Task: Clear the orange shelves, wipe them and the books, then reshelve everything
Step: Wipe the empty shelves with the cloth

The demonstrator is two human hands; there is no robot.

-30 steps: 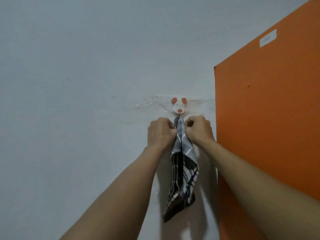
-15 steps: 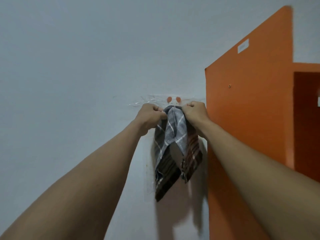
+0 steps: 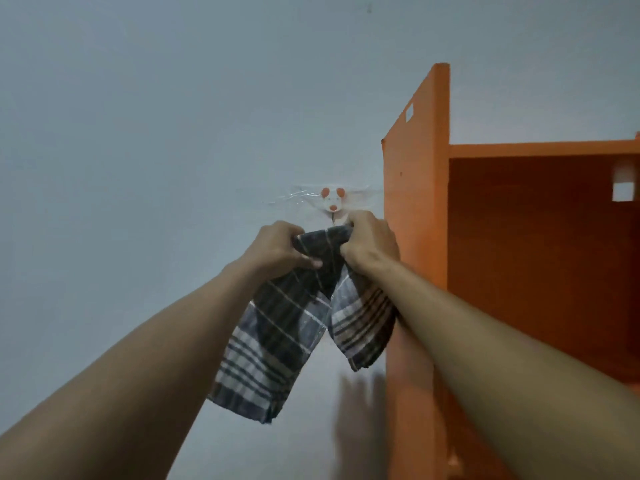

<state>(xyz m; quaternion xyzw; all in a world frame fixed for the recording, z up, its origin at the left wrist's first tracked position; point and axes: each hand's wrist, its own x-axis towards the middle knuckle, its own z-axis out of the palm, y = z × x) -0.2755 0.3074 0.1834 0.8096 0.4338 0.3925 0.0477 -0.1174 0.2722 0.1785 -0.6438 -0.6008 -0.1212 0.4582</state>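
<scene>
Checked cloth point(image 3: 277, 341): top edge gripped by left hand point(image 3: 277, 247) and right hand point(image 3: 370, 244), hanging below them, just under mouse-shaped hook point(image 3: 331, 199). Pale wall point(image 3: 138, 133); orange shelf point(image 3: 519, 237) at right.

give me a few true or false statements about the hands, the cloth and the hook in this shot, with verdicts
1. The left hand and right hand both grip the cloth. True.
2. The cloth is plain red. False: it is dark grey with a check pattern.
3. The hook is stuck to the orange shelf. False: it is on the wall, left of the shelf.
4. The hook sits above both hands. True.
</scene>
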